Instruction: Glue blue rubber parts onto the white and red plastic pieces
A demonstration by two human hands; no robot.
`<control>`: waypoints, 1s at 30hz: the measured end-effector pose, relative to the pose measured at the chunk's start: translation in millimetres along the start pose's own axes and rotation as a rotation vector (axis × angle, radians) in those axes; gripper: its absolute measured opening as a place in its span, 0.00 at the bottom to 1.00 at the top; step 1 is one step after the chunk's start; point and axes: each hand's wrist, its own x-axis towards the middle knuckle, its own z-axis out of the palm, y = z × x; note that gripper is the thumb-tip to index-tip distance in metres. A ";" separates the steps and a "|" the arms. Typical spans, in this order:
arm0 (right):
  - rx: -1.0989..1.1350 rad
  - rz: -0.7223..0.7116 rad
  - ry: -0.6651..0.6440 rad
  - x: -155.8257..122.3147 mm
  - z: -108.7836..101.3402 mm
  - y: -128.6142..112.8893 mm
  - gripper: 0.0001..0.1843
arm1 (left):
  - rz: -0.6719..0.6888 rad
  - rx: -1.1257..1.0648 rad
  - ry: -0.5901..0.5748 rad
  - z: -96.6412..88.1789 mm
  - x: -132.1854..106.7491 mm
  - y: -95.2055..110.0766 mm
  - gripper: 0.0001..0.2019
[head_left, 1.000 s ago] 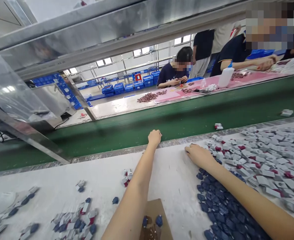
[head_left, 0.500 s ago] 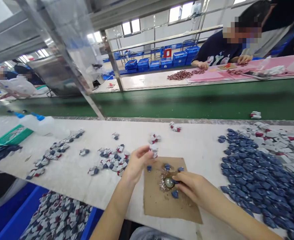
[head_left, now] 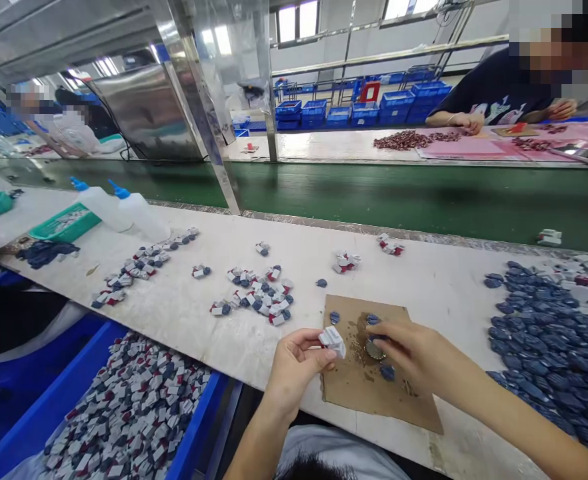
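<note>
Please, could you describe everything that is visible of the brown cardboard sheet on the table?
The sheet is brown, thin and roughly four-sided, and looks like cardboard. It lies flat on the white table, near the person's side, with dark stains around its middle. Small blue pieces and a round dish rest on it. The right hand is over it, hiding part; whether the hand touches it is unclear.

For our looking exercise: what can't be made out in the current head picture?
All head view:
Gripped side of the pale piece: covered by the left hand.
What, if anything, the right hand pinches: too small and blurred.
Extent of the dark blue pile: cut by right edge.
Near end of the blue bin: cut by bottom edge.
</note>
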 end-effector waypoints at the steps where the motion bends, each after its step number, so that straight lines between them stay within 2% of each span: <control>1: 0.096 0.037 0.043 -1.4 -6.4 -7.3 0.14 | -0.004 -0.017 -0.011 1.9 -1.2 0.3 0.20; 4: 0.378 0.123 0.141 -6.5 -19.6 -30.9 0.14 | -0.006 -0.059 -0.051 8.9 -5.1 1.8 0.19; 9: 0.477 0.123 0.205 -9.6 -22.1 -51.1 0.10 | 0.014 -0.055 -0.093 20.7 -10.6 9.8 0.16; 13: 0.536 0.138 0.167 -8.3 -22.6 -50.8 0.10 | 0.015 -0.022 -0.104 25.2 -11.2 13.7 0.16; 17: 0.607 0.149 0.101 -9.3 -18.5 -45.2 0.11 | 0.024 0.003 -0.120 26.3 -11.0 6.5 0.16; 22: 0.890 0.277 -0.014 -19.8 -0.3 -39.8 0.17 | 0.007 -0.012 -0.107 27.5 -13.6 -10.4 0.17; 30: 0.972 0.278 0.047 -27.9 13.8 -42.0 0.19 | 0.022 0.064 -0.059 28.8 -15.5 -27.2 0.19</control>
